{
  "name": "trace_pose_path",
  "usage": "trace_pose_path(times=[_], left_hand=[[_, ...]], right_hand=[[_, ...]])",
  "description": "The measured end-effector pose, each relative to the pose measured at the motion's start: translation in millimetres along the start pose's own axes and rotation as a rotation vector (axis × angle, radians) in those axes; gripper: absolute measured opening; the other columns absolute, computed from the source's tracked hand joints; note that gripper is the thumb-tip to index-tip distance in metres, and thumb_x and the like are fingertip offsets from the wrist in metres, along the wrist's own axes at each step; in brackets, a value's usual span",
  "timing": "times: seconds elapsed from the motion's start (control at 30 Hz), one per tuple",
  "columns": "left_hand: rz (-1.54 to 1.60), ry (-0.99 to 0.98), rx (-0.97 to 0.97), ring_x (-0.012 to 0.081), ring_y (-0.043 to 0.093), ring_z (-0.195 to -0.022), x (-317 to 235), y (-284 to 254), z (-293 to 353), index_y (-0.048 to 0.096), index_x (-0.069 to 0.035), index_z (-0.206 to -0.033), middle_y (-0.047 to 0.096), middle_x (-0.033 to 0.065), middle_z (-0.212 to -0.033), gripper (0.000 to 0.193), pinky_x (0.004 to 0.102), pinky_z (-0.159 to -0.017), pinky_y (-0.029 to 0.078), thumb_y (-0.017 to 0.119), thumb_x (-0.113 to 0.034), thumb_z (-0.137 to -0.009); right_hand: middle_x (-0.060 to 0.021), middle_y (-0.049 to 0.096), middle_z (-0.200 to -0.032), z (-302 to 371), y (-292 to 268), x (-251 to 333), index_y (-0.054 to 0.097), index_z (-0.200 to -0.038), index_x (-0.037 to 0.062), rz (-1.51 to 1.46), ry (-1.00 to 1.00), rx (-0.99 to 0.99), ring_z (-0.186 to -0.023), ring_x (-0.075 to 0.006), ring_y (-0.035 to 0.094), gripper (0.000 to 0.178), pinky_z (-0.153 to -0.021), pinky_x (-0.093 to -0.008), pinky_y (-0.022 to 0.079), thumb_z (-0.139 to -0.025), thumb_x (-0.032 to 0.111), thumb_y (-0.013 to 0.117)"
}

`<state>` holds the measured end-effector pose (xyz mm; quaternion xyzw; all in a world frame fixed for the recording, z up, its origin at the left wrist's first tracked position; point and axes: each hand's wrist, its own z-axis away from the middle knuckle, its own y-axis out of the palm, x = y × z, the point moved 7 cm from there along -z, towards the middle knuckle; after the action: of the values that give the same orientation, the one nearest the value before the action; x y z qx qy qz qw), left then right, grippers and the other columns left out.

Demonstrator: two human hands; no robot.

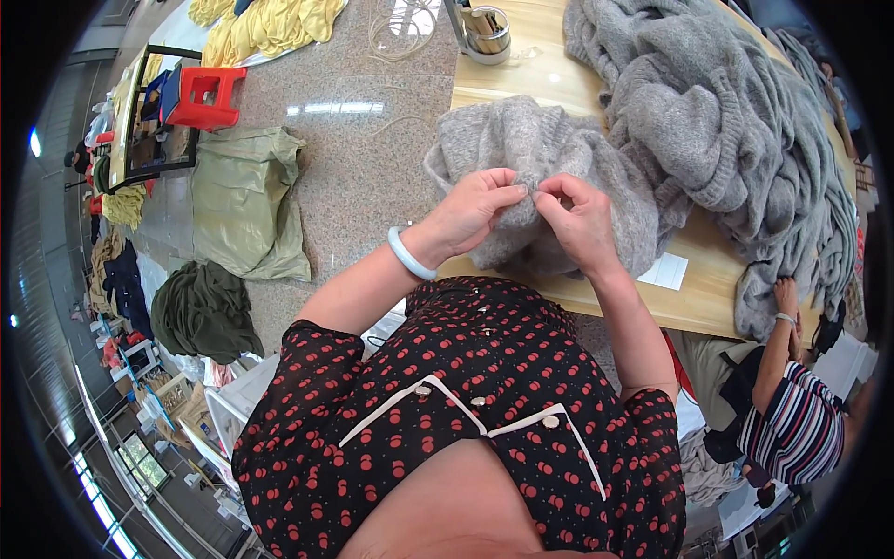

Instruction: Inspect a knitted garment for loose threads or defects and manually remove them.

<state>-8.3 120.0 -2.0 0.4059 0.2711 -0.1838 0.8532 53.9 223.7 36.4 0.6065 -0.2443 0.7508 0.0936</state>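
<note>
A fuzzy grey knit garment [596, 163] lies bunched at the near left edge of the wooden table, part of it hanging over the front. Thumb and fingers of my left hand [475, 210] pinch a small fold of the knit. Right beside it, my right hand [579, 219] pinches the same fold, the fingertips of both hands almost touching. Whether a needle or thread is between the fingertips is too small to make out. A pale bangle [410, 253] circles my left wrist.
A large heap of grey knitwear [694, 121] covers the table's right side. A tin of tools [486, 35] stands at the far edge; a white paper [665, 271] lies near the front. Leftward on the floor are an olive plastic sack [244, 205] and a red stool [207, 96]. A co-worker [792, 419] handles knitwear at right.
</note>
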Motion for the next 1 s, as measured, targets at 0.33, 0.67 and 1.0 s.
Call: trace_pose_path(times=[0.33,0.67,1.0], left_hand=[[-0.614,0.170,-0.182,0.0006,0.044,-0.066,-10.2,-11.3,-0.5,0.057,-0.002,-0.088,0.054,-0.0046,-0.074,0.010,0.0158,-0.057,0.036,0.057,-0.010,-0.081],[-0.789,0.394,-0.177,0.0001,0.043,-0.061,-16.9,-4.5,5.6,0.056,-0.001,-0.084,0.051,-0.0063,-0.068,0.009,0.0175,-0.051,0.036,0.057,-0.009,-0.080],[-0.949,0.527,-0.282,0.0036,0.042,-0.060,-15.7,-7.8,1.8,0.053,0.001,-0.081,0.049,-0.0027,-0.066,0.010,0.0218,-0.051,0.036,0.057,-0.008,-0.078]], right_hand=[[-0.0082,0.059,-0.070,1.7,2.6,1.6,0.060,-0.076,0.0004,0.185,-0.165,-0.037,-0.057,-0.0143,0.054,0.009,-0.054,-0.0266,0.044,-0.071,0.008,0.058],[0.0021,0.058,-0.068,-2.9,8.6,-22.2,0.061,-0.085,-0.0026,-0.080,0.142,0.120,-0.061,-0.0020,0.047,0.015,-0.053,-0.0179,0.038,-0.078,0.011,0.058],[-0.0121,0.058,-0.069,-0.2,11.6,-6.1,0.058,-0.072,0.0018,0.255,-0.242,-0.159,-0.061,-0.0270,0.057,0.005,-0.055,-0.0338,0.045,-0.070,0.005,0.057]])
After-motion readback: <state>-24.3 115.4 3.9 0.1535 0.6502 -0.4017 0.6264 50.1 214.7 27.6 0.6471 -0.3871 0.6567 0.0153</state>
